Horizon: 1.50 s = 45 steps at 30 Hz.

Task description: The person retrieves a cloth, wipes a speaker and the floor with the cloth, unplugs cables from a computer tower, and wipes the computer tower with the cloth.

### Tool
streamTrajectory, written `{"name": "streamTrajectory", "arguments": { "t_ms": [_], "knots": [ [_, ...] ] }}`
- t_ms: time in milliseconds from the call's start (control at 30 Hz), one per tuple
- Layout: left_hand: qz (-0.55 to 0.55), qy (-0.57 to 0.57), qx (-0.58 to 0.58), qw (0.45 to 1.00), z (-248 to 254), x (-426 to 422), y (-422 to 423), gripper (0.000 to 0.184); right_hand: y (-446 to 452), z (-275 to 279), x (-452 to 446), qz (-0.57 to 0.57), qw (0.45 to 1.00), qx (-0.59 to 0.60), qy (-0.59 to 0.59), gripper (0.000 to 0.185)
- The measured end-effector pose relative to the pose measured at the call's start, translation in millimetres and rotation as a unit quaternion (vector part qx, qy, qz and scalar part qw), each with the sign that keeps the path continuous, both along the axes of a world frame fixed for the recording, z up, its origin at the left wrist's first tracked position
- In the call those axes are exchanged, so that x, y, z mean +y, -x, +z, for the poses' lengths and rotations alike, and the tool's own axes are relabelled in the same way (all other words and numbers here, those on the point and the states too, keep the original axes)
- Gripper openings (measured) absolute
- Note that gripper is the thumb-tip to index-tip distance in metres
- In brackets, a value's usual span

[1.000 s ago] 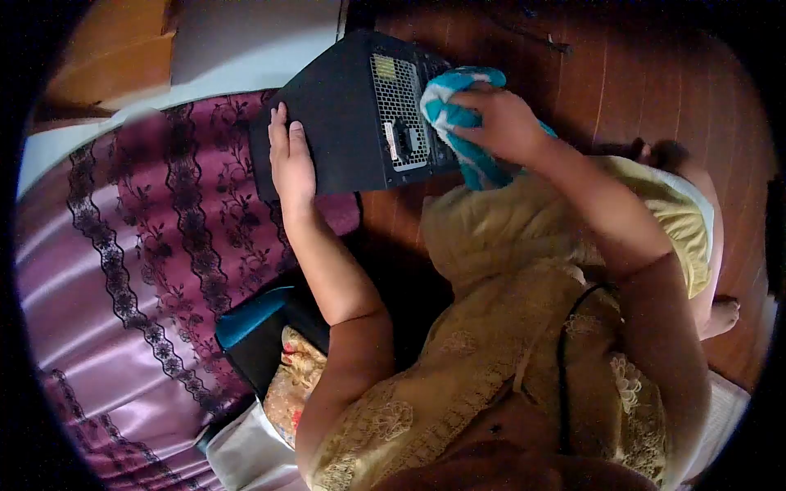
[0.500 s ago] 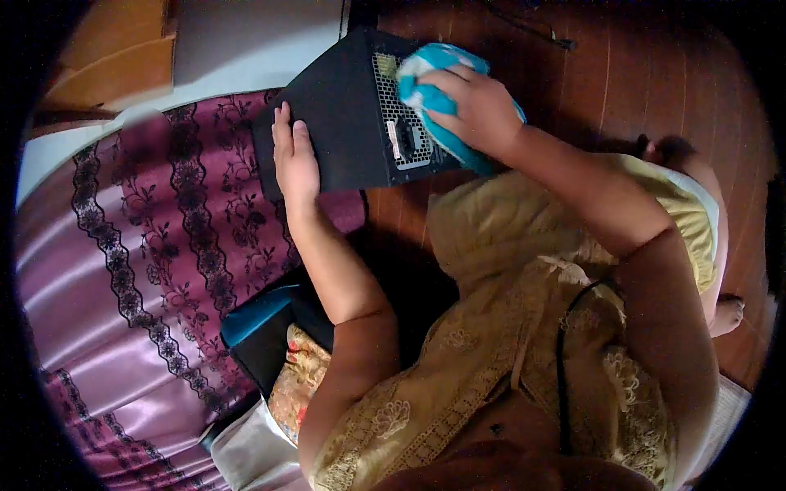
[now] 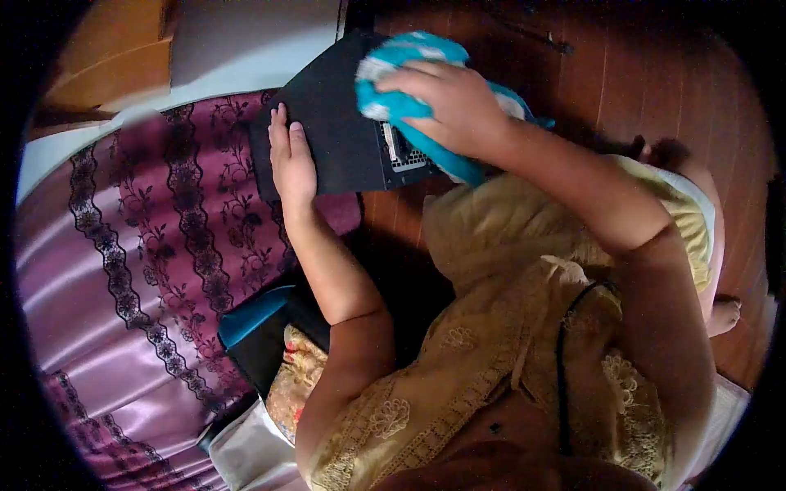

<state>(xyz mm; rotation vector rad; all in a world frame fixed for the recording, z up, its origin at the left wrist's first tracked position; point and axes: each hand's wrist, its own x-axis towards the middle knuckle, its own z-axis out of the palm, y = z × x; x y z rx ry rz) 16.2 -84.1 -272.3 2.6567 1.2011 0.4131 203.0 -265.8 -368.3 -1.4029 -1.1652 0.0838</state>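
A black computer case (image 3: 336,106) stands at the upper middle, its perforated metal panel facing right. My left hand (image 3: 293,159) lies flat against the case's dark side, fingers stretched out and thumb apart. A blue and white cloth (image 3: 409,51) is bunched under my right hand (image 3: 458,106), whose fingers curl over it. The cloth presses at the upper edge of the perforated panel and covers much of it. Below the cloth, a white label and part of the mesh still show.
Purple satin fabric with black lace (image 3: 205,229) spreads over the left side. Cardboard (image 3: 115,57) is at the upper left. A brown wooden floor (image 3: 639,82) lies to the right, with a dark cable (image 3: 532,33) on it. A floral cloth (image 3: 296,372) is beside my left arm.
My right hand has moved left with the cloth, from the right part of the perforated panel onto its upper left edge. My left hand has stayed on the case.
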Motion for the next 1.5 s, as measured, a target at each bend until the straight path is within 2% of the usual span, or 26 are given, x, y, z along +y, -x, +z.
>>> {"name": "streamTrajectory", "arguments": {
  "t_ms": [67, 167, 300, 333, 367, 400, 433, 500, 533, 567, 633, 700, 733, 767, 833, 900, 967, 1033, 1100, 1133, 1200, 1300, 1333, 1367, 1433, 1500],
  "knots": [
    [0.003, 0.003, 0.002, 1.000, 1.2, -0.7, 4.7, 0.049, 4.7, 5.4, 6.0, 0.002, 0.998, 0.031, -0.057, 0.047],
    [-0.001, -0.011, 0.000, 1.000, -0.9, -0.3, 1.1, 0.049, 13.9, -36.6, -14.4, -0.009, 1.000, -0.010, -0.002, 0.044],
    [0.008, 0.011, -0.018, 1.000, -4.7, 6.8, 5.4, 0.049, -8.1, -104.3, -44.0, 0.040, 0.962, -0.005, 0.269, 0.051],
    [0.002, 0.013, -0.023, 1.000, -4.1, 7.8, 4.9, 0.049, -22.3, -93.7, -58.1, 0.045, 0.937, 0.057, 0.342, 0.053],
    [-0.003, 0.013, -0.022, 1.000, -4.4, 8.5, 3.9, 0.049, -31.8, -102.8, -66.9, 0.041, 0.937, 0.060, 0.341, 0.053],
    [-0.001, 0.005, -0.018, 1.000, -3.8, 7.2, 2.6, 0.049, -45.3, -116.2, -73.0, 0.064, 0.944, 0.243, 0.214, 0.046],
    [0.005, -0.002, -0.011, 1.000, -3.0, 4.3, 4.4, 0.049, -47.8, -114.5, -77.5, 0.079, 0.926, 0.336, 0.151, 0.044],
    [0.012, 0.017, -0.015, 1.000, -0.8, 0.7, 5.4, 0.048, -56.8, -91.0, -85.8, 0.126, 0.846, 0.517, 0.023, 0.045],
    [0.012, 0.032, -0.029, 0.999, -1.1, 1.8, 3.1, 0.048, -62.4, -70.6, -86.2, 0.158, 0.783, 0.600, -0.039, 0.048],
    [0.013, 0.032, -0.029, 0.999, -1.9, 2.8, 2.8, 0.048, -61.9, -52.6, -84.4, 0.159, 0.783, 0.600, -0.038, 0.048],
    [-0.010, 0.016, -0.027, 0.999, -1.8, 3.9, 4.4, 0.048, -47.9, -17.7, -77.5, 0.253, 0.780, 0.568, -0.075, 0.050],
    [-0.002, 0.014, -0.024, 1.000, -3.2, 5.9, 5.3, 0.048, -16.0, -8.1, -61.2, 0.190, 0.855, 0.481, 0.040, 0.051],
    [0.006, 0.011, -0.020, 1.000, -3.8, 7.0, 5.9, 0.048, 6.9, -26.2, -42.6, 0.098, 0.970, 0.220, -0.007, 0.054],
    [0.006, 0.011, -0.020, 1.000, -3.1, 6.0, 4.7, 0.048, 30.2, -48.2, -26.7, -0.002, 0.997, -0.060, -0.054, 0.058],
    [0.003, 0.020, -0.026, 0.999, -0.8, 0.6, 4.7, 0.049, 62.8, -72.5, -52.4, -0.005, 0.998, -0.055, -0.018, 0.067],
    [0.011, 0.023, -0.026, 0.999, -0.6, 1.0, 5.2, 0.049, 71.8, -138.1, -74.4, 0.070, 0.988, -0.123, 0.053, 0.072],
    [0.016, 0.026, -0.028, 0.999, -3.3, 5.4, 4.1, 0.049, 50.9, -164.9, -93.2, 0.080, 0.960, -0.137, 0.230, 0.062],
    [-0.001, 0.041, -0.048, 0.998, -6.6, 11.1, 8.2, 0.049, 29.9, -197.4, -91.2, -0.100, 0.972, 0.094, 0.191, 0.050],
    [0.015, 0.066, -0.064, 0.996, -4.9, 8.6, 5.3, 0.049, -16.3, -167.3, -105.6, -0.159, 0.890, 0.312, 0.292, 0.044],
    [0.016, 0.058, -0.058, 0.996, -4.1, 6.9, 4.3, 0.049, -25.3, -139.8, -111.0, -0.161, 0.890, 0.308, 0.294, 0.044],
    [0.013, 0.044, -0.048, 0.998, -3.7, 5.6, 3.8, 0.049, -14.8, -80.3, -103.2, -0.063, 0.868, 0.489, 0.048, 0.051],
    [0.019, 0.027, -0.033, 0.999, -2.9, 2.7, 2.5, 0.049, 19.5, -65.6, -79.7, 0.023, 0.988, 0.149, -0.015, 0.075],
    [0.018, 0.025, -0.032, 0.999, -4.1, 5.6, 4.3, 0.049, 32.1, -59.6, -73.6, 0.051, 0.997, 0.028, -0.051, 0.084],
    [0.011, 0.043, -0.044, 0.998, -6.6, 11.1, 8.4, 0.049, 47.7, -67.4, -68.6, 0.103, 0.995, -0.010, -0.005, 0.081],
    [0.003, 0.060, -0.055, 0.997, -6.9, 12.9, 11.5, 0.049, 51.0, -117.0, -61.8, 0.068, 0.982, -0.175, 0.020, 0.078],
    [0.005, 0.043, -0.045, 0.998, -5.6, 9.9, 7.1, 0.049, 41.5, -170.7, -68.9, 0.085, 0.974, -0.195, 0.081, 0.073]
  ]
}}
